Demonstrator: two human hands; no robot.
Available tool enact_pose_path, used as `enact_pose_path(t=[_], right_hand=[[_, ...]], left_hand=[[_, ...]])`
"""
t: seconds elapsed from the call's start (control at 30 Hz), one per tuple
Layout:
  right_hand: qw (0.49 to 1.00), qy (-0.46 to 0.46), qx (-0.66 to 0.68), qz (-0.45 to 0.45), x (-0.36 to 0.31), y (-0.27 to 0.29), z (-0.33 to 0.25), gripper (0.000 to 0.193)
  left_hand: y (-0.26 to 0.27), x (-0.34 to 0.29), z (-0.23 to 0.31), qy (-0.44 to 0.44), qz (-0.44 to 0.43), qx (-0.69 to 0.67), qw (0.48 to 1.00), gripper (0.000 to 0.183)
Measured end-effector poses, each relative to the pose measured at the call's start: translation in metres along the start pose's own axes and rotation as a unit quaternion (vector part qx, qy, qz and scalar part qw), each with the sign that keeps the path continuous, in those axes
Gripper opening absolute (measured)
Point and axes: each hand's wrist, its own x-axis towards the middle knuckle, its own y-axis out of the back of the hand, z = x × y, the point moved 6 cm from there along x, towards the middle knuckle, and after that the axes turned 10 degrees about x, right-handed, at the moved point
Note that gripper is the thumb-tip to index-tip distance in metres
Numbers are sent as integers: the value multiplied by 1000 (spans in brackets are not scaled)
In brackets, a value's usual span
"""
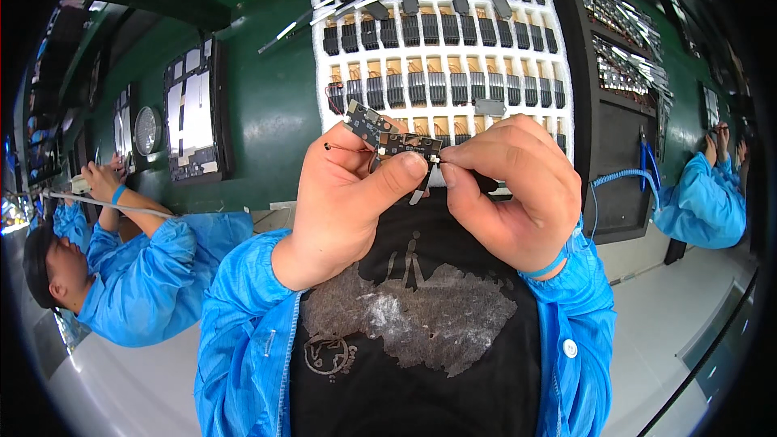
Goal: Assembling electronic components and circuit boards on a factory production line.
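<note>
My left hand (344, 194) is closed around two small dark circuit boards, its thumb pressing on the nearer one. That nearer board (410, 144) carries a white connector at its right end; the other board (364, 120) sticks out beyond my fingers at the upper left, with a thin wire beside it. A dark flat strip (420, 188) hangs below the nearer board. Thumb and forefinger of my right hand (518, 194) pinch together at the connector end. What lies between those fingertips is too small to make out. Both hands are just in front of the foam tray.
A white foam tray (437, 50) holds rows of black parts with wires; boards and strips lie across its far end. Right of it stands a black tray (619, 226) with a coiled blue cord (623, 176). Flat panels (193, 109) lie left. Co-workers sit on both sides.
</note>
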Motion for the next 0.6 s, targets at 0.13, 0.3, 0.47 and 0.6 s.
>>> enact_pose_path(t=[0.13, 0.3, 0.47, 0.6], right_hand=[[1000, -6, 3, 7, -1, 1, 2, 22], [1000, -20, 16, 0, 0, 0, 4, 20], [1000, -10, 13, 15, 0, -1, 6, 21], [1000, -12, 11, 12, 0, -2, 5, 20]], left_hand=[[0, 0, 0, 8, 10, 1, 1000, 26], [-1, 1, 1, -1, 9, 11, 1000, 26], [-1, 1, 1, -12, 5, 15, 1000, 26], [0, 0, 1, -12, 11, 19, 1000, 26]])
